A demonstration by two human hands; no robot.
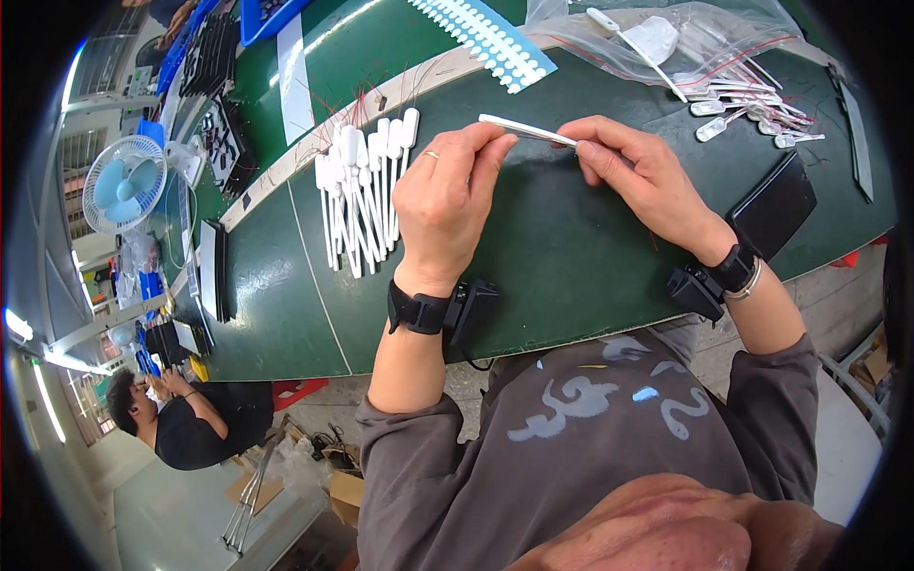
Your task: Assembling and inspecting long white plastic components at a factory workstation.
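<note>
A slim white stick-shaped piece [533,129] spans the gap between my two hands above the green table. My left hand [440,205] is closed, its thumb and forefinger pinched at the left part of the piece. The right end sits between the thumb and fingers of my right hand [643,176], also closed. Left of my left hand lies a bunch of white sticks with wide paddle-like heads [367,171], thin red wires showing behind them. Whether the held piece has such a head is not clear.
Farther right, more white sticks with red wires [752,105] lie beside a clear plastic bag [657,43]. A black flat object [773,205] rests near the right edge. A blue sheet of white stickers [490,43] lies at the back. Another person [190,419] sits at left, near a fan [124,186].
</note>
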